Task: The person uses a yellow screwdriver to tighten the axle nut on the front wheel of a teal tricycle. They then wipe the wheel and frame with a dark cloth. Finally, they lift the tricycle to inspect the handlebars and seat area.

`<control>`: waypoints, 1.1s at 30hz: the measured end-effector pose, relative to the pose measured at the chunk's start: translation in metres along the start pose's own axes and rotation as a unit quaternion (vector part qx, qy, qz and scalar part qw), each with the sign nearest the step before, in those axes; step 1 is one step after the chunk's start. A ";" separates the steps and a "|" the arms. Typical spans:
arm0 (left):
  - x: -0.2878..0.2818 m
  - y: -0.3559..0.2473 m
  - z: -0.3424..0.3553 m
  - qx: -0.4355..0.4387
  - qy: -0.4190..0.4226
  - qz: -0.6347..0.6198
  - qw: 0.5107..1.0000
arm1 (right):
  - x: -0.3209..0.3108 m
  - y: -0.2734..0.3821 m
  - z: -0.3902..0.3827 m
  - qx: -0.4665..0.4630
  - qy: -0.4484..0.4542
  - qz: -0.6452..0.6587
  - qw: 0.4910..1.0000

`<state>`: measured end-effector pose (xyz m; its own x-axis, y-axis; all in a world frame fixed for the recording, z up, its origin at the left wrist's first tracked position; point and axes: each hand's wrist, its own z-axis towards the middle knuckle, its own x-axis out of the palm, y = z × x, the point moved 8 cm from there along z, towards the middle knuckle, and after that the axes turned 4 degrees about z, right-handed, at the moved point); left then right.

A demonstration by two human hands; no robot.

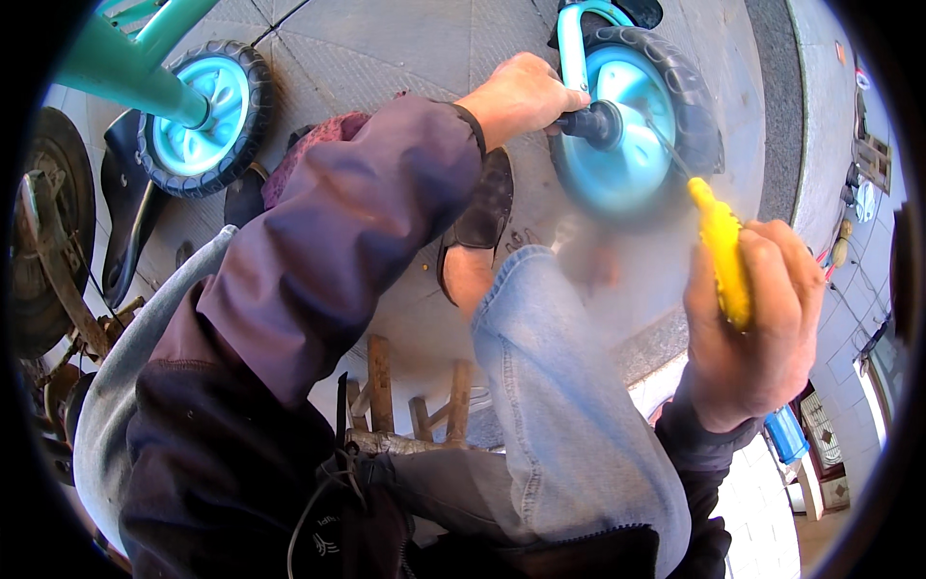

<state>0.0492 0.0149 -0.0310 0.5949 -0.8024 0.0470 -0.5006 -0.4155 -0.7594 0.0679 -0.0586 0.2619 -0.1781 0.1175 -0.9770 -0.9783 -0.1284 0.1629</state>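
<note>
My left hand (526, 96) grips the lower end of a teal fork (573, 53) where it meets a black cylindrical hub piece (596, 123), on a small wheel with a light-blue disc (627, 164) and black tyre. My right hand (757, 328), at the right, is closed round a screwdriver with a yellow handle (721, 251). Its thin shaft points up-left toward the wheel disc, right of the hub. Whether the tip touches is unclear, as the lower part of the wheel and the area under it are blurred.
A second teal-framed small wheel (193, 154) is at upper left, beside a black saddle-like piece (125, 232). A larger dark tyre (48, 270) and metal parts line the left edge. A wooden stool (381, 391) is below my legs. A stone kerb (776, 116) runs along the right.
</note>
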 end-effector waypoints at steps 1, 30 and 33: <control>0.000 -0.002 -0.002 0.001 0.006 0.001 1.000 | 0.004 0.000 -0.001 0.005 0.006 -0.009 1.000; 0.001 0.000 -0.002 0.047 -0.013 -0.008 0.999 | 0.049 -0.012 -0.035 0.112 -0.014 0.102 0.988; 0.002 -0.002 -0.001 0.051 -0.006 -0.010 0.999 | 0.053 -0.014 -0.041 0.118 -0.004 0.102 0.988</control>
<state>0.0507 0.0132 -0.0289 0.6124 -0.7887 0.0548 -0.4224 -0.3850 -0.8206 0.0765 -0.0914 0.2021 -0.3749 0.1207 -0.9192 -0.9188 0.0836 0.3857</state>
